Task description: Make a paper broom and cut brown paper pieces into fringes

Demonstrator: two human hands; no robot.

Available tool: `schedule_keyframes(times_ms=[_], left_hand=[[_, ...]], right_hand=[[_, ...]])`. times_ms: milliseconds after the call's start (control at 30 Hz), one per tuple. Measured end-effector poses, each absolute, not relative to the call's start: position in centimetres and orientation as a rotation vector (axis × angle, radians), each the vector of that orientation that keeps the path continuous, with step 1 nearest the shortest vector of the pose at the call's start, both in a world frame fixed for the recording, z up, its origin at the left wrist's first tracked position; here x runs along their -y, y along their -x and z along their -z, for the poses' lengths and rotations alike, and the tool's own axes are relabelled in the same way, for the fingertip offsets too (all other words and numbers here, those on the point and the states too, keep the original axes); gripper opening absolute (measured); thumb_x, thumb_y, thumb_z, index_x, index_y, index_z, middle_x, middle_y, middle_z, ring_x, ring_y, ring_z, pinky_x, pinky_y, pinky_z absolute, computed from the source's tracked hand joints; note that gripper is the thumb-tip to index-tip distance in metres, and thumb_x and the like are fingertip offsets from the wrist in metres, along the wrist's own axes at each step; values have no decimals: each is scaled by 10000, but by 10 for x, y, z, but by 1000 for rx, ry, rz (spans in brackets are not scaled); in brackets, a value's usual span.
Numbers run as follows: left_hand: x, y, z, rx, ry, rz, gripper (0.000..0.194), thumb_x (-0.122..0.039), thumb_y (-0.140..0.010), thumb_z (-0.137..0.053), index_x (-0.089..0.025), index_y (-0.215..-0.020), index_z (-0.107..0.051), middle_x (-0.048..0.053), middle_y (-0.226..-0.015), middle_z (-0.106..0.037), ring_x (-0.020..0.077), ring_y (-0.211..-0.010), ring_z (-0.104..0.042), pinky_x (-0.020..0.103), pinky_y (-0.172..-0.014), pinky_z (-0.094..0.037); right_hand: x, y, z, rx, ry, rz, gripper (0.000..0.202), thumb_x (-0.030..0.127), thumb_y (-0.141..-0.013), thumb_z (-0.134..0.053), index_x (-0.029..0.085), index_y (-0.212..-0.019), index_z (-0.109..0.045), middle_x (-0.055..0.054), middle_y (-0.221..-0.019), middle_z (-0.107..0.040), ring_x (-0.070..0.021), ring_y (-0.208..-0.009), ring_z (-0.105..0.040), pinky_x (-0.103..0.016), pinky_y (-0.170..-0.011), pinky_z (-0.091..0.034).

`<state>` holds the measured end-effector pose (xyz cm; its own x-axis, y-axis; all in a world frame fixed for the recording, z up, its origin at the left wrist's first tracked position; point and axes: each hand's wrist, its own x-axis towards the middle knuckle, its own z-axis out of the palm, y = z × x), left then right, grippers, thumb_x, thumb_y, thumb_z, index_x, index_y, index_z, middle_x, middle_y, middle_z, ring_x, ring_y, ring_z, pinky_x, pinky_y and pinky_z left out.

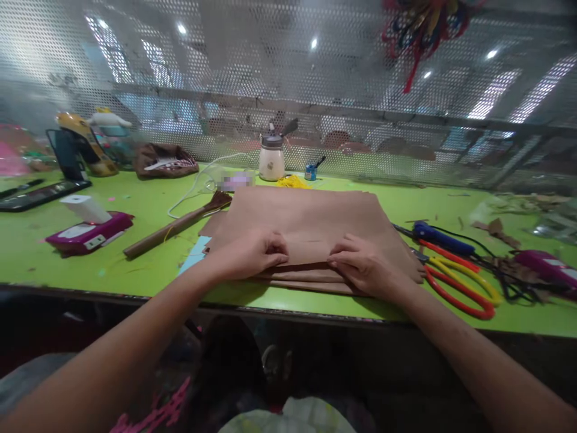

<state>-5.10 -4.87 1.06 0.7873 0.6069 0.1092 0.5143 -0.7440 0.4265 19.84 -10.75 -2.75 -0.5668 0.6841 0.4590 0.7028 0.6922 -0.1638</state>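
A stack of brown paper sheets point(311, 210) lies on the green table close to its front edge. The near edge of the top sheet is folded up into a narrow strip. My left hand point(256, 255) pinches the left part of this fold between thumb and curled fingers. At the right part of the same fold, my right hand point(360, 261) grips the paper with thumb and fingertips. Several lower sheets show beneath the fold, between the hands.
Red and yellow-handled scissors point(464, 294) and a blue-handled tool point(444, 237) lie right of the stack. Left are a rolled brown paper stick point(166, 233) and a purple power strip point(90, 233). Behind stand a cream bottle point(271, 161) and a small blue pot point(311, 171).
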Motion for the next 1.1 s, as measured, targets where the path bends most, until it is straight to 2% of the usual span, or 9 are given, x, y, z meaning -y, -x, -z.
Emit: schedule_keyframes(times_ms=[100,233,333,467,667,800,867,933,1100], left_hand=[[43,44,-14,-893,-2596,-292,257,-327,-787,-451,-151,-770,-637,32,-770,-627,129,-679,-535,213,-635,-379],[27,30,-14,-1003,-2699,-397,306,-362,-773,-456,-161,-911,-641,74,-911,-641,184,-809,-548,251,-705,-370],[16,22,-11,-1105,-2721,-230,321,-440,-707,-525,-160,-799,-651,82,-776,-645,185,-684,-544,257,-628,-363],[10,22,-4,-1187,-2632,-151,348,-498,-669,-541,-165,-732,-620,33,-632,-600,130,-521,-463,232,-502,-304],[4,30,0,-965,-2557,-328,338,-457,-736,-481,-148,-696,-612,-11,-592,-549,106,-555,-444,209,-522,-309],[9,25,0,-809,-2485,-439,303,-406,-763,-475,-146,-777,-629,-4,-670,-591,111,-625,-489,203,-592,-357],[12,22,2,-793,-2473,-482,290,-384,-773,-470,-147,-808,-633,3,-703,-609,117,-652,-506,206,-618,-372],[13,20,6,-806,-2480,-517,283,-369,-781,-461,-149,-824,-635,9,-728,-622,123,-669,-516,211,-629,-379],[7,19,17,-895,-2565,-503,256,-340,-764,-492,-144,-796,-654,31,-734,-635,134,-666,-530,220,-615,-377]], right_hand=[[109,-198,26,2402,1072,15,188,203,-844,-457,173,-816,-640,-83,-828,-602,-168,-756,-494,-294,-644,-410],[106,-199,28,2423,1043,57,196,202,-845,-448,178,-835,-642,-84,-824,-598,-168,-750,-495,-302,-645,-414],[104,-198,32,2424,1026,80,216,206,-852,-429,178,-832,-642,-90,-810,-597,-169,-743,-500,-299,-625,-419],[107,-194,32,2429,1039,79,219,198,-852,-425,177,-821,-641,-90,-803,-595,-171,-741,-508,-303,-627,-424],[115,-202,1,2522,1081,-163,205,172,-788,-496,188,-933,-640,-73,-908,-617,-175,-831,-541,-301,-731,-441],[95,-206,-22,2369,1294,-141,201,231,-772,-510,196,-901,-660,-51,-858,-648,-165,-746,-568,-275,-674,-439],[77,-201,-21,2355,1331,-104,192,239,-772,-510,189,-860,-672,-49,-810,-658,-156,-698,-565,-258,-631,-424],[61,-195,-13,2460,1278,-225,188,250,-779,-507,183,-823,-677,-36,-766,-661,-137,-658,-558,-237,-601,-414],[47,-190,16,2336,1215,-342,204,267,-792,-512,150,-746,-673,-27,-678,-632,-112,-610,-544,-220,-601,-423]])
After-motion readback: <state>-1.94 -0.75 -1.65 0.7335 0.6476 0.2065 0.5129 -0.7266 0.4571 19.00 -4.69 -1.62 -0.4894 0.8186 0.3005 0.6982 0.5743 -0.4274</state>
